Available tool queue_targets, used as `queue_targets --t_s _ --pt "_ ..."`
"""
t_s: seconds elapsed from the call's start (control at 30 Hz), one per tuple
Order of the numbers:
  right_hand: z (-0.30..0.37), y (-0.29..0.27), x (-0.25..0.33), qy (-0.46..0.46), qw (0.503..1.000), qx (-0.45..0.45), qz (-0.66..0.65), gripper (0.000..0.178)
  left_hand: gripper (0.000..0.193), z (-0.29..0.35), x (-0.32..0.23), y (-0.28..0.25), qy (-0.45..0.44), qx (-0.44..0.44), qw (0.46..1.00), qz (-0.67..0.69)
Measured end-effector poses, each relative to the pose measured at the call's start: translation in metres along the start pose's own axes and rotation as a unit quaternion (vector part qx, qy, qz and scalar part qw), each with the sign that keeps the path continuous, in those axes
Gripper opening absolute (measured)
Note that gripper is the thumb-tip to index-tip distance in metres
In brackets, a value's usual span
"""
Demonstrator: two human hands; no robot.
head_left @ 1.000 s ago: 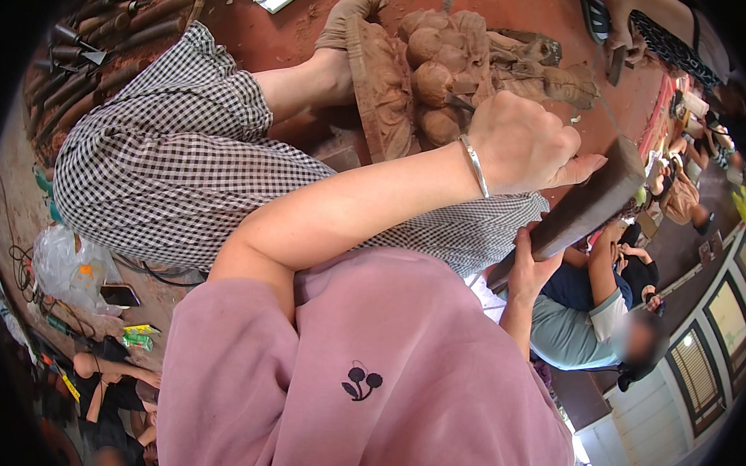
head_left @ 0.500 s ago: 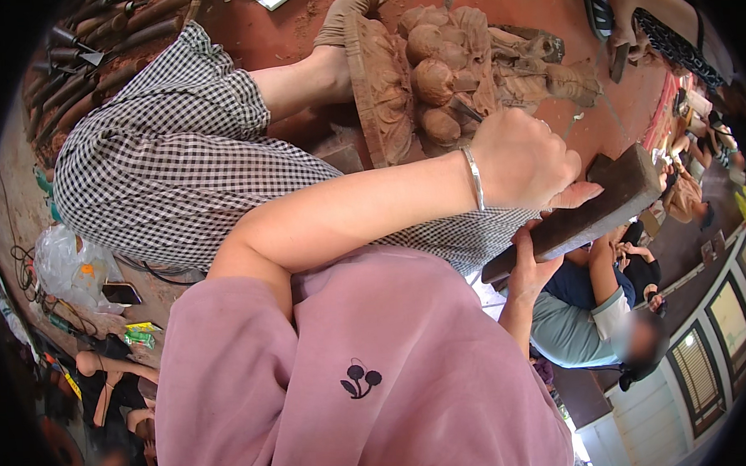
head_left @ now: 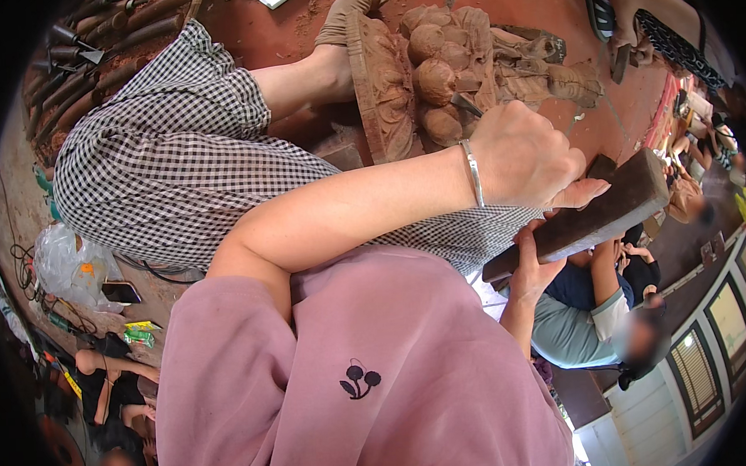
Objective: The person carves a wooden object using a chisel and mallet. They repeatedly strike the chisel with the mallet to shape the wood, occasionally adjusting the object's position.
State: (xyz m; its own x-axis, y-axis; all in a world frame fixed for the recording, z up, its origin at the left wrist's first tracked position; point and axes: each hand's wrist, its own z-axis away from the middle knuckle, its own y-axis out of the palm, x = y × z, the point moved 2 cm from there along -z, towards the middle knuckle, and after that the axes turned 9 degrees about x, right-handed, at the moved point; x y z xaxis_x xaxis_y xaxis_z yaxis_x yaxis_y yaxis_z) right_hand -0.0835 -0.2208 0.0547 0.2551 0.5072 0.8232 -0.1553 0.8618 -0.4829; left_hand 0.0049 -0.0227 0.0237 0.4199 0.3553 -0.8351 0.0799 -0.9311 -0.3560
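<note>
Left hand (head_left: 519, 152): closing into a tight fist, knuckles facing up, thumb extending toward 3 o'clock, a silver bangle (head_left: 473, 174) encircling the wrist. It is apparently gripping a narrow chisel (head_left: 467, 106), whose dark blade is emerging between 10 and 11 o'clock; the fist is hiding the handle.

Right hand (head_left: 534, 269): sitting at 6 o'clock from the left, curling its fingers around a dark wooden block (head_left: 593, 219), mallet-like, which is slanting up toward 2 o'clock. Whether block and chisel are touching, the view is not showing.

Brown wood carving (head_left: 465, 58): lying near 11 o'clock, its rounded, fruit-like lumps facing the blade; a brown-socked foot (head_left: 351, 17) is showing just beside its slab-like end.

Change: compared with a second ago, the block's far end is standing lower and farther toward 3 o'clock, while the blade is staying near the same lumps. For the work in hand, this is suggesting a steady chisel and a separately swinging block.

Surroundings: tools (head_left: 144, 35) are lying between 9 and 10 o'clock; a clear plastic bag (head_left: 66, 263) is resting between 8 and 9. Another person's hand (head_left: 629, 51) is showing between 1 and 2.
</note>
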Motion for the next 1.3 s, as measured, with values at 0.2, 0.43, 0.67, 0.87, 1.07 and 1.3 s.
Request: queue_targets --t_s 0.2,0.43,0.67,0.87,1.07,1.3 --pt "0.006 0.0 -0.006 -0.1 0.994 -0.024 0.036 0.039 0.047 -0.002 0.0 -0.012 0.019 -0.046 0.999 0.017" --pt "0.008 0.009 -0.001 -0.067 0.997 -0.033 -0.029 0.036 0.045 0.0 0.002 -0.006 0.017 -0.036 0.999 -0.004" --pt "0.006 0.006 -0.01 -0.03 0.997 -0.057 -0.043 0.034 0.049 0.001 0.003 0.001 0.016 -0.022 0.999 -0.042" --pt "0.004 0.008 -0.009 -0.01 0.999 -0.045 0.01 0.037 0.05 0.001 0.006 0.002 0.012 -0.012 0.999 -0.048" --pt "0.006 0.009 -0.01 0.001 1.0 -0.03 0.005 0.039 0.05 0.0 0.008 0.003 0.002 -0.019 0.998 -0.06" --pt "0.008 0.011 -0.009 0.021 0.999 -0.017 -0.04 0.039 0.051 -0.001 0.008 0.0 0.003 -0.022 0.998 -0.06"
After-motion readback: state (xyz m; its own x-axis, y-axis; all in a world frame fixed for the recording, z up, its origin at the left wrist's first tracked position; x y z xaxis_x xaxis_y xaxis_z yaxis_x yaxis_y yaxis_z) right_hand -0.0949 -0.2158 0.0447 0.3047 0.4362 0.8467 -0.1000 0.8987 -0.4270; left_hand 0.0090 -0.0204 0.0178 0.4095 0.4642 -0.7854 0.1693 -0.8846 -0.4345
